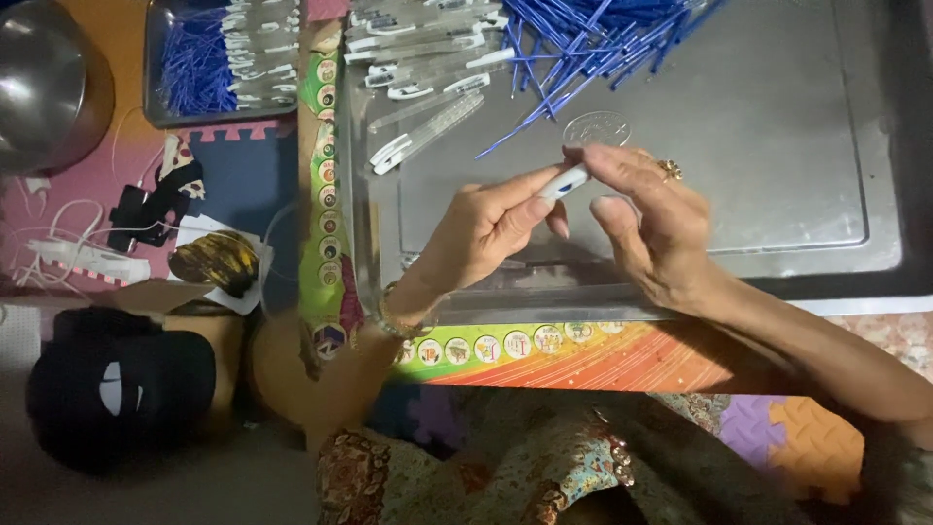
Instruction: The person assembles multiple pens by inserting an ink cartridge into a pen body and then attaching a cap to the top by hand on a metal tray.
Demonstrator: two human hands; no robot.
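Metal tray (826,146): above it, left hand (486,228) and right hand (646,219) both pinch one small white piece (566,182), possibly a pen part; blue rods (593,44) at its far edge.

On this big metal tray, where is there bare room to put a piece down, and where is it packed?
Bare: the tray floor right of the right hand, below the blue sticks. A smaller patch lies left of the left hand. Crowded: the top edge, with sticks and clear barrels.

Blue refills (593,44) and clear barrels (418,39) cut off by the top edge of the metal tray (777,146). White pen piece (566,182) mostly hidden between fingers (530,199); steel bowl (44,78) cropped at the top-left corner.
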